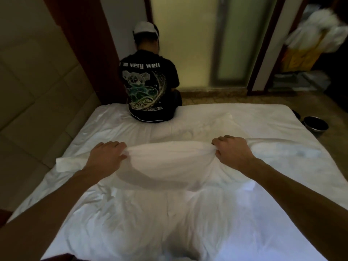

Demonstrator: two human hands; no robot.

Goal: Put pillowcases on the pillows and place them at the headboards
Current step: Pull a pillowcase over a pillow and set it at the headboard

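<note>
Your 2 hands are both on the white pillow (169, 162), which lies crosswise on the bed (254, 117), near the middle of the mattress and in front of you. Your left hand (107, 153) sits on the pillow's left end with the fingers curled over its far edge and the thumb pressed into the near side, so it grips that end. Your right hand (232, 149) holds the right end, with fingers and thumb closed on a gathered bunch of white fabric. The pillow bulges upward between the 2 grips.

You cannot tell from this view whether the outer fabric is a pillowcase or the pillow's own cover. A loose white flap (63, 163) lies flat just beyond the left hand.

The padded headboard (37, 87) runs along the left side of the bed, well apart from the pillow. 1 person (150, 87) in a dark printed shirt sits on the far edge of the bed, facing away. A metal bowl (315, 126) stands on the floor beside the bed's right edge.
</note>
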